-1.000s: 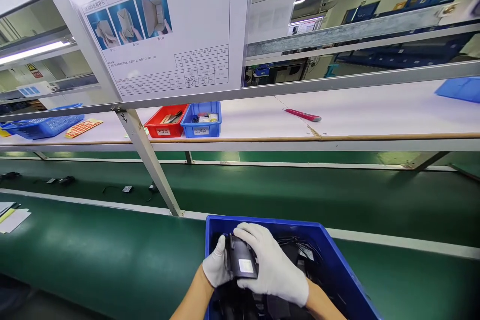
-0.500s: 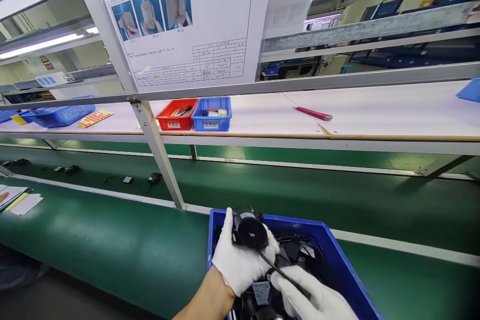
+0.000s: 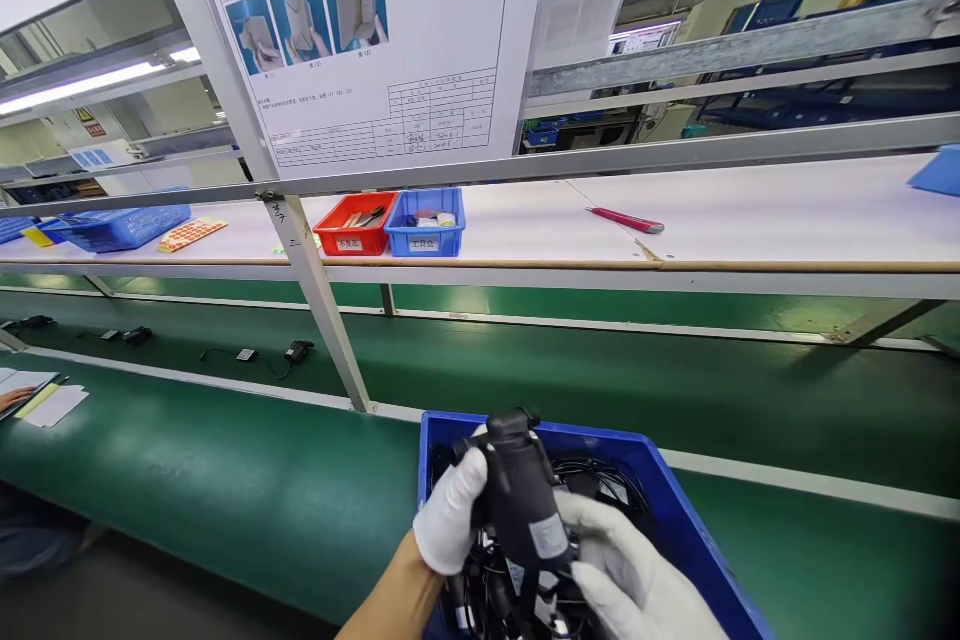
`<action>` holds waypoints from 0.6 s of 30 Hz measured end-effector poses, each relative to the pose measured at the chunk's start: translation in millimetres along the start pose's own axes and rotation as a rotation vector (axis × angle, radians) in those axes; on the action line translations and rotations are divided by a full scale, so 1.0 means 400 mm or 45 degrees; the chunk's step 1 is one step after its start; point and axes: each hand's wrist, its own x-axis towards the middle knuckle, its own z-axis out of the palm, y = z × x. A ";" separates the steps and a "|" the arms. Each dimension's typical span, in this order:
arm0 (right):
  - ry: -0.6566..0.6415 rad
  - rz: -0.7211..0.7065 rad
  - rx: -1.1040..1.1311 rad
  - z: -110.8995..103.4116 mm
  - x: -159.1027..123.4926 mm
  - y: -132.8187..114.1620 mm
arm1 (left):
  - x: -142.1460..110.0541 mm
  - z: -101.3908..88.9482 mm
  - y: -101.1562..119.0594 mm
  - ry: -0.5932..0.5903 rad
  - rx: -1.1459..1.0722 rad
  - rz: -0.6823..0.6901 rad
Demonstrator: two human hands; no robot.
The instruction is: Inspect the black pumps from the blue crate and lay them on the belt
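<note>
In the head view, a black device (image 3: 517,485) with a rounded body and a white label is held up over a blue bin (image 3: 600,440). My left hand (image 3: 452,510), in a white glove, is closed round its left side, the thumb in front. My right hand (image 3: 637,565), also gloved in white, is by the device's lower right side. Its fingers are curved, with a gap between thumb and forefinger, and I see nothing in them. Whether the fingertips touch the device, I cannot tell. Black cables (image 3: 600,473) and more black parts with labels lie in the bin below.
A green belt (image 3: 225,480) runs under the bin. Behind it, several black adapters (image 3: 298,351) lie on another green surface. The white shelf (image 3: 525,220) carries a red box (image 3: 352,238), a blue box (image 3: 425,238) and a red cutter (image 3: 626,220). At far left, another person's hand (image 3: 15,397) rests on papers.
The device has been turned: its round end faced me, and now its labelled side shows. My right hand held its cable before; now it is beside the device, slightly right.
</note>
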 end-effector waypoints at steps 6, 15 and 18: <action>0.109 -0.081 -0.113 0.038 0.062 -0.010 | -0.041 0.013 -0.020 0.385 0.976 0.470; 0.003 -0.276 -0.152 0.022 0.082 -0.039 | -0.089 -0.003 -0.090 0.757 0.854 0.430; -0.002 -0.346 -0.141 0.015 0.085 -0.042 | -0.100 0.005 -0.046 0.597 0.645 0.343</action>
